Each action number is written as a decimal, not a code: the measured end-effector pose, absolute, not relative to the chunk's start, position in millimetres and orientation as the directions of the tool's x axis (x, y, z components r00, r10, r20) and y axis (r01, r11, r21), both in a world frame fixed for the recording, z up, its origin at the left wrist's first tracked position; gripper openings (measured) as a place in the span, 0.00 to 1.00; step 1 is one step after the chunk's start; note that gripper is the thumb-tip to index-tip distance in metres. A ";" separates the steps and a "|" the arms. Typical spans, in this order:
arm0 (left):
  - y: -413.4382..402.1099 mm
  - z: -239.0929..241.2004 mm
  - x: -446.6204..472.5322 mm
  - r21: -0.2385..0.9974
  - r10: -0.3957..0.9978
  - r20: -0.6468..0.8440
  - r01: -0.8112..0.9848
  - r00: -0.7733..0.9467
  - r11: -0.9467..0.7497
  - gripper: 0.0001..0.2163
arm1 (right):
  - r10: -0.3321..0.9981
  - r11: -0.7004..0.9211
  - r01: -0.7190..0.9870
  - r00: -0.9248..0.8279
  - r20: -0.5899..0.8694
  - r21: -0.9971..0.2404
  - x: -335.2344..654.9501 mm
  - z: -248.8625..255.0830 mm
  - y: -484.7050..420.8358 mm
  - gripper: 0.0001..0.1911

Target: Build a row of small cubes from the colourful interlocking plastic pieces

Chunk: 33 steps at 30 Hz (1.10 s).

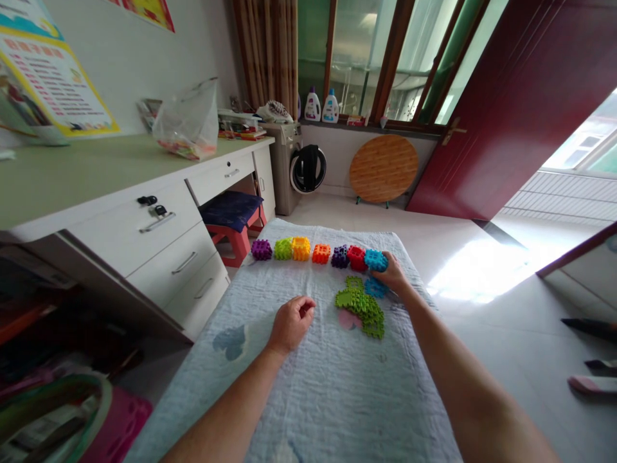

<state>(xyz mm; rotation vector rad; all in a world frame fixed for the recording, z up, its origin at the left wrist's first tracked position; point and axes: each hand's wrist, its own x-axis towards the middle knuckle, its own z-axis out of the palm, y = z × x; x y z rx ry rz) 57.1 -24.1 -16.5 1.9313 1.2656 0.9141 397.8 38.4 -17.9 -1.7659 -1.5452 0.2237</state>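
Note:
My right hand (393, 275) has its fingers closed on a blue cube (375, 260) of interlocking toothed pieces, at the right end of a row. A red cube (357, 258) sits right beside it, then a dark purple cube (340, 256). Farther left stand an orange cube (321, 253), a yellow cube (301, 248), a light green cube (283, 248) and a purple cube (261, 250). Just under my right hand lies a flat blue piece (375, 287), close to overlapping green pieces (361, 305). My left hand (292, 323) rests over the cloth with curled fingers and nothing visible in them.
A pale blue cloth (299, 411) covers the work surface. To the left are a white desk (96, 173) with drawers and a stool (234, 215). Behind stand a washing machine (284, 170) and a round wooden tabletop (384, 168). A pink basket (123, 418) is at lower left.

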 end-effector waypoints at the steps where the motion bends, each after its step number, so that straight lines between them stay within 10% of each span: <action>1: -24.1 -16.0 57.2 0.811 0.935 0.199 0.486 0.292 -0.325 0.07 | 0.906 0.055 0.759 0.236 0.351 -0.649 397.6 -15.5 33.5 0.28; 12: -25.0 -10.0 56.1 0.823 0.924 0.231 0.445 0.305 -0.352 0.11 | 0.890 0.389 0.620 -0.444 0.104 -0.682 337.7 48.6 -44.6 0.31; 16: -26.1 -8.6 55.5 0.807 0.913 0.229 0.458 0.338 -0.372 0.11 | 0.978 0.200 0.742 -0.115 0.172 -0.640 342.9 40.0 1.2 0.16; 22: -26.9 -9.9 57.7 0.780 0.911 0.239 0.492 0.337 -0.386 0.10 | 0.947 0.103 0.814 0.095 0.306 -0.572 351.5 -5.6 72.4 0.52; 33: -12.4 -10.4 55.1 0.908 0.981 0.085 0.393 0.172 -0.148 0.08 | 0.933 0.165 0.728 0.103 0.344 -0.665 350.7 -2.3 42.9 0.25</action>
